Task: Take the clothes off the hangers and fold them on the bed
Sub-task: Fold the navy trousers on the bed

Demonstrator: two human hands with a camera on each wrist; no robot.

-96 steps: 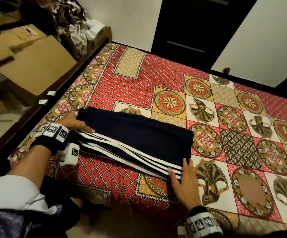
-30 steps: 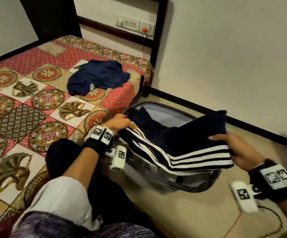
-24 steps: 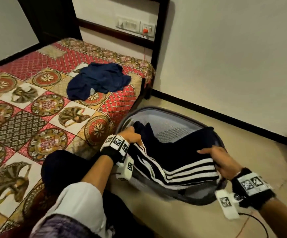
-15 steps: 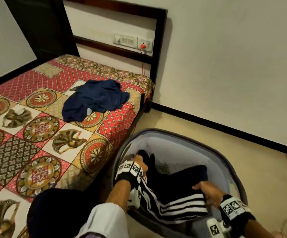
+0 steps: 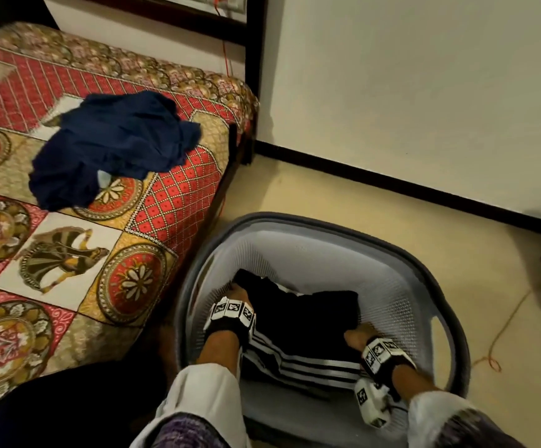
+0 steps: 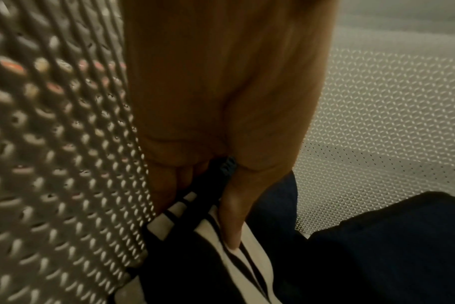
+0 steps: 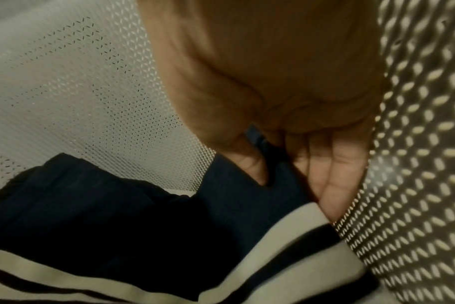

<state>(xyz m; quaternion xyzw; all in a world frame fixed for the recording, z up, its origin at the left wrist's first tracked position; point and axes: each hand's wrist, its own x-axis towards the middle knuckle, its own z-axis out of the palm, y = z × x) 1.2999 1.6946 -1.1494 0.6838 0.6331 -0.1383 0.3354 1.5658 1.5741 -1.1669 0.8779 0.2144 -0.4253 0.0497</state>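
I see both hands down inside the grey laundry basket [image 5: 430, 279], which stands on the floor [image 5: 311, 189] just beside the corner of the bed [image 5: 178, 202]. Between them lies the folded dark garment with white stripes [image 5: 307, 324], low in the basket and spanning most of its width.

My left hand [image 5: 236, 294] is at the garment's left end, close against the perforated basket wall [image 6: 52, 144]. In the left wrist view the thumb [image 6: 234, 216] lies on top of the striped cloth [image 6: 221, 257] and the fingers [image 6: 166, 185] go beneath its edge, so this hand pinches the garment.

My right hand [image 5: 356, 339] is at the right end, also hard by the mesh wall [image 7: 416, 164]. In the right wrist view its thumb [image 7: 247, 162] presses on the navy fabric [image 7: 117, 205] while the fingers [image 7: 330, 181] run down between the cloth and the wall; it too pinches the fold, with the white stripes [image 7: 286, 236] just below the fingertips.

Each wrist carries a black band with white coded markers [image 5: 232, 312], and pale sleeves [image 5: 204, 392] cover the forearms.

On the bed, a crumpled navy blue garment [image 5: 114, 147] lies unfolded on the patterned red and gold bedspread [image 5: 52, 253], well apart from the basket. An orange cord [image 5: 501, 331] trails over the floor to the right of the basket, and a dark skirting strip [image 5: 392, 185] runs along the foot of the white wall [image 5: 408, 76].
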